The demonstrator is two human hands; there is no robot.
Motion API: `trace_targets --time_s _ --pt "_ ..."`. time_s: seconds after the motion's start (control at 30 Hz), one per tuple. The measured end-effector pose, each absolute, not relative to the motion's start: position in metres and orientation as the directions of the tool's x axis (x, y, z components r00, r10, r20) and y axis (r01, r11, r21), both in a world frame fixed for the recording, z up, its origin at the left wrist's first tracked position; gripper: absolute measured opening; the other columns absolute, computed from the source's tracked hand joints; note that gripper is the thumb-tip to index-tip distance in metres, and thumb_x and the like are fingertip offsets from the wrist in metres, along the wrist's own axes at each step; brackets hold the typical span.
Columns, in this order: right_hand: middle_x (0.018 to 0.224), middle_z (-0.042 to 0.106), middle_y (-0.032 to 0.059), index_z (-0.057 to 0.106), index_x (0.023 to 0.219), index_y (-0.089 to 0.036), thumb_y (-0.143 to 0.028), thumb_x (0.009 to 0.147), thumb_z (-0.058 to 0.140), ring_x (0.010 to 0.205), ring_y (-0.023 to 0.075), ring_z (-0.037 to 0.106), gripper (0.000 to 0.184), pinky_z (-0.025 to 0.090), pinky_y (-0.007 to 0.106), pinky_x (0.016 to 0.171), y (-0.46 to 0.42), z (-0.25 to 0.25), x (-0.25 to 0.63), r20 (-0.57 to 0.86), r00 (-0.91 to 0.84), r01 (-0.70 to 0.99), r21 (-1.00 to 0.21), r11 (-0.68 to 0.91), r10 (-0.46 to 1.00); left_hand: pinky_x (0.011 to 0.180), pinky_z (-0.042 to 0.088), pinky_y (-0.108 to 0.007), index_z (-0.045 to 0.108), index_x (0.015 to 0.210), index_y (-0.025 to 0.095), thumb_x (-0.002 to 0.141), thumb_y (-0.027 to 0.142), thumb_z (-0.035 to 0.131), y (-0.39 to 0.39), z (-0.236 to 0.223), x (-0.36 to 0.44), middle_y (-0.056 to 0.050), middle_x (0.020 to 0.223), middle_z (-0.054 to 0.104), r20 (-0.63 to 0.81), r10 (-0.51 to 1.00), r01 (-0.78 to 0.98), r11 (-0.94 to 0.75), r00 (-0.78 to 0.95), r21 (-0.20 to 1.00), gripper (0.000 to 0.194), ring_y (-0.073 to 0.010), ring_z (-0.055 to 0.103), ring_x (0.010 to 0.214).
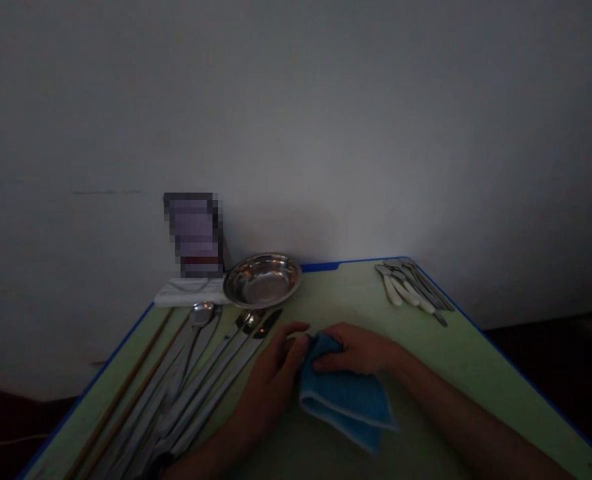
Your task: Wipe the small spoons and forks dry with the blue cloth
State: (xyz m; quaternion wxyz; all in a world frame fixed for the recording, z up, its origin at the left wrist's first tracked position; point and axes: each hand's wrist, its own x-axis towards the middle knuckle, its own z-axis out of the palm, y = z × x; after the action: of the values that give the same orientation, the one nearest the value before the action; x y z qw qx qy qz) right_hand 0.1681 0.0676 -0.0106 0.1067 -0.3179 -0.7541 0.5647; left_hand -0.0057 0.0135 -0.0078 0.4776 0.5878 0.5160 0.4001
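Plain room, home or eatery unclear: table (pixel 346 297) against bare wall (pixel 296 133); cutlery (pixel 405 291) at two and nine o'clock, bowl (pixel 263 287) at eleven.

The cloth (pixel 346 393) is matt, the bowl (pixel 265 285) glossy metal, the sticks (pixel 125 387) perhaps wood.

My left hand (pixel 275 365) and right hand (pixel 360 350) are bare, with slender fingers (pixel 296 355). My left forearm (pixel 221 437) and right forearm (pixel 459 410) are uncovered, apart from a dark band (pixel 162 463) low on the left, too dim for detail.

Bowl (pixel 263 285), cutlery (pixel 408 293) on green table (pixel 341 299)
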Motion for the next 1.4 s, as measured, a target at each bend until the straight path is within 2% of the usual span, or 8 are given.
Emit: trace_targets --time_s 0.1,0.23,0.5,0.67,0.87,0.97,1.17,1.4 --pt "0.065 0.050 -0.0031 0.055 0.078 -0.014 -0.042 0.074 0.055 0.055 0.0066 0.044 0.029 0.037 0.018 0.050 0.070 -0.005 0.169 -0.206 -0.805 0.397 -0.884 0.248 0.556 0.076 0.041 -0.025 0.059 0.096 0.021 0.088 0.031 0.040 0.014 -0.008 -0.005 -0.001 0.090 0.063 0.064 0.973 0.298 -0.130 0.220 0.946 0.022 -0.0183 0.056 0.088" --pt "0.066 0.052 -0.0022 0.057 0.078 -0.014 -0.044 0.074 0.054 0.058 0.0077 0.047 0.031 0.037 0.018 0.052 0.074 0.007 0.177 -0.228 -0.821 0.464 -0.802 0.377 0.524 0.078 0.039 -0.026 0.058 0.097 0.022 0.089 0.027 0.038 0.010 -0.010 -0.004 0.000 0.090 0.063 0.121 0.976 0.333 -0.176 0.179 0.926 0.022 -0.0180 0.055 0.087" --pt "0.076 0.061 0.0020 0.059 0.082 -0.015 -0.045 0.076 0.051 0.067 0.0123 0.056 0.032 0.043 0.022 0.058 0.086 0.042 0.227 -0.367 -0.736 0.629 -0.682 0.374 0.568 0.052 0.041 -0.019 0.051 0.099 0.023 0.087 0.040 0.040 0.007 -0.010 0.001 0.000 0.085 0.058 -0.037 0.998 0.083 0.040 -0.042 0.996 0.024 -0.0139 0.052 0.067" --pt "0.080 0.063 0.0038 0.060 0.084 -0.015 -0.049 0.077 0.048 0.070 0.0141 0.058 0.037 0.044 0.024 0.059 0.086 0.060 0.250 -0.381 -0.662 0.702 -0.617 0.356 0.645 0.050 0.042 -0.017 0.050 0.107 0.026 0.087 0.039 0.042 0.005 -0.011 0.000 0.000 0.088 0.060 -0.075 0.987 0.013 0.074 0.140 0.997 0.025 -0.0109 0.052 0.064" --pt "0.083 0.063 0.0033 0.061 0.087 -0.018 -0.050 0.075 0.050 0.072 0.0156 0.059 0.036 0.045 0.027 0.061 0.075 0.083 0.265 -0.370 -0.577 0.752 -0.589 0.296 0.728 0.045 0.046 -0.019 0.048 0.118 0.021 0.087 0.038 0.042 0.005 -0.011 -0.003 -0.006 0.084 0.064 0.007 0.918 -0.005 -0.005 0.396 1.000 0.036 -0.0160 0.058 0.068" --pt "0.081 0.064 0.0031 0.062 0.086 -0.018 -0.047 0.077 0.049 0.069 0.0150 0.058 0.033 0.044 0.027 0.059 0.070 0.092 0.265 -0.352 -0.583 0.751 -0.577 0.321 0.732 0.043 0.047 -0.020 0.050 0.117 0.018 0.086 0.036 0.044 0.008 -0.008 -0.001 -0.008 0.084 0.065 -0.017 0.924 0.010 0.014 0.382 1.000 0.037 -0.0162 0.060 0.066" --pt "0.073 0.062 0.0016 0.062 0.081 -0.017 -0.044 0.078 0.048 0.062 0.0123 0.056 0.030 0.040 0.023 0.054 0.064 0.093 0.252 -0.308 -0.632 0.741 -0.509 0.438 0.711 0.043 0.044 -0.020 0.063 0.087 0.012 0.088 0.036 0.038 0.013 -0.010 0.000 -0.007 0.073 0.066 -0.108 0.917 0.160 0.049 0.385 0.986 0.035 -0.0123 0.055 0.052" --pt "0.075 0.060 0.0027 0.058 0.077 -0.017 -0.045 0.080 0.045 0.068 0.0142 0.056 0.031 0.039 0.024 0.058 0.059 0.094 0.239 -0.250 -0.653 0.745 -0.385 0.545 0.715 0.059 0.043 -0.021 0.057 0.095 0.018 0.090 0.033 0.037 0.004 -0.005 0.002 -0.001 0.075 0.064 -0.091 0.862 0.289 -0.066 0.498 0.955 0.025 -0.0134 0.055 0.064"
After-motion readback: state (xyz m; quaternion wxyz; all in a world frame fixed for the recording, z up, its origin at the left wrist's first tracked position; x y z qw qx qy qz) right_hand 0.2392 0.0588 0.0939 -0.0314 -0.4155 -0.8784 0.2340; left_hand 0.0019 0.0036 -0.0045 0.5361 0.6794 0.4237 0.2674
